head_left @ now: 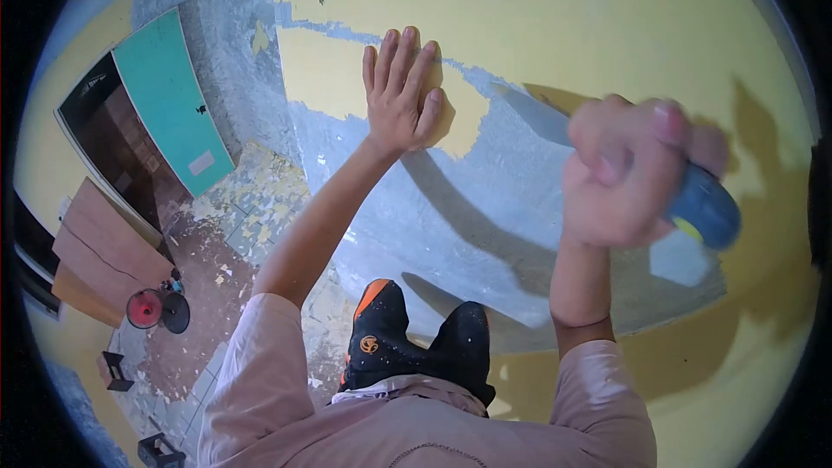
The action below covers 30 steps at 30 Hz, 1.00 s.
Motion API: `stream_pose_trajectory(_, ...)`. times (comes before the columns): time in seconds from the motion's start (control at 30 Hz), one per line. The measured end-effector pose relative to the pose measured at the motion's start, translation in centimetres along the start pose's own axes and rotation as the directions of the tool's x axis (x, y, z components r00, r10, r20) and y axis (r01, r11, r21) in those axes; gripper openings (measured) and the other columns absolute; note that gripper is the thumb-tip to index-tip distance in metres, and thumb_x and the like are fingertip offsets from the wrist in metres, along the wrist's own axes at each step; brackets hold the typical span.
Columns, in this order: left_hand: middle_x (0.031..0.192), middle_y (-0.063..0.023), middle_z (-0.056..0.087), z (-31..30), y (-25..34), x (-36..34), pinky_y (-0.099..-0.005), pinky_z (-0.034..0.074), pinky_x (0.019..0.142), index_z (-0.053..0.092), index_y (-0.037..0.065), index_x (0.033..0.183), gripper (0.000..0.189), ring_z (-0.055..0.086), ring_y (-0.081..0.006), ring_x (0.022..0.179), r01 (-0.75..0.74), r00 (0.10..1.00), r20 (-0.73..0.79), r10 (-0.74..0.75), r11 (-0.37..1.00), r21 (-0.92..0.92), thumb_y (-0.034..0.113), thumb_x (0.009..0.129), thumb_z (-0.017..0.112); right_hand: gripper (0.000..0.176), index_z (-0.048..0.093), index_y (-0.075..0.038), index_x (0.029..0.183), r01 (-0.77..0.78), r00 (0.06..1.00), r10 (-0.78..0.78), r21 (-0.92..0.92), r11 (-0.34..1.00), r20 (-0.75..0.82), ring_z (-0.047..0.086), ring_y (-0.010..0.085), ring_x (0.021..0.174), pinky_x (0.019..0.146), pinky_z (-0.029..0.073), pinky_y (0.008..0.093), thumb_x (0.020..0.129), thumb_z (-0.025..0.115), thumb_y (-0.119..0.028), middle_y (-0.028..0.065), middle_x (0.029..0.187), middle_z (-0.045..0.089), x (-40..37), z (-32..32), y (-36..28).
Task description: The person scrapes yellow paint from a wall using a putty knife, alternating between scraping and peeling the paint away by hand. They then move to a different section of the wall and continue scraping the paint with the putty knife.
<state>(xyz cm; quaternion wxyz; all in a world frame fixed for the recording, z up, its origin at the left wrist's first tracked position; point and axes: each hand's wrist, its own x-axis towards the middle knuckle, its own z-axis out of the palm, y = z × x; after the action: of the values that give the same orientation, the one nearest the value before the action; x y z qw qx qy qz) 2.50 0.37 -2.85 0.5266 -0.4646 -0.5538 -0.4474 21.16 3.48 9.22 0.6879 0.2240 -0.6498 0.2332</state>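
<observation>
My left hand (399, 95) lies flat with fingers spread on a remaining patch of yellow paint (325, 69) on the wall. Its fingertips reach a thin stripped line along the patch's upper edge. My right hand (620, 173), blurred by motion, is closed around the dark blue handle of a scraper (706, 206). The scraper's flat blade points left, close to the wall and right of the yellow patch. Around and below both hands is bare grey wall (485, 208), where the paint is gone.
Yellow paint (607, 9) covers the wall above. Paint flakes litter the floor (199, 264) to the left. A green door (169, 95) stands beside a dark doorway. A brown board (104, 247) leans near a red round object (144, 308); small dark stools (113, 371) stand lower left.
</observation>
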Motion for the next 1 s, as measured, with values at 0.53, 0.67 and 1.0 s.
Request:
stream_pose_trajectory(0.53, 0.145, -0.0156, 0.034, -0.3, -0.2, -0.2, -0.0487, 0.009, 0.111, 0.045, 0.009, 0.135, 0.052, 0.025, -0.0340, 0.136, 0.015, 1.000, 0.010, -0.015, 0.999, -0.029, 0.032, 0.088, 0.040, 0.018, 0.046, -0.007, 0.074, -0.257, 0.924, 0.350, 0.429, 0.866, -0.152, 0.039, 0.0073, 0.038, 0.040, 0.030, 0.0222, 0.087, 0.057, -0.005, -0.0003, 0.046, 0.044, 0.2, 2.0, -4.9)
stream_pose_trajectory(0.67, 0.144, -0.0156, 0.035, -0.3, -0.3, -0.1, -0.0487, 0.010, 0.111, 0.046, 0.009, 0.134, 0.052, 0.026, -0.0339, 0.136, 0.021, 1.000, 0.011, -0.021, 1.000, -0.015, 0.032, 0.088, 0.040, 0.014, 0.045, -0.008, 0.078, 0.058, 0.994, -0.030, -0.281, 0.958, 0.103, 0.029, 0.0061, 0.037, 0.039, 0.026, 0.0217, 0.093, 0.045, -0.008, -0.0037, 0.045, 0.029, -1.5, 1.7, -2.1)
stream_pose_trajectory(1.0, 0.143, -0.0153, 0.036, -0.2, -0.1, -0.2, -0.0486, 0.011, 0.111, 0.047, 0.010, 0.134, 0.050, 0.027, -0.0341, 0.135, 0.017, 1.000, -0.012, -0.017, 0.999, -0.033, 0.030, 0.088, 0.039, 0.008, 0.045, -0.009, 0.085, 0.082, 0.993, -0.070, -0.133, 0.988, 0.095, 0.032, 0.0077, 0.039, 0.039, 0.028, 0.0230, 0.089, 0.050, -0.004, -0.0023, 0.049, 0.035, -0.5, -1.1, -5.2)
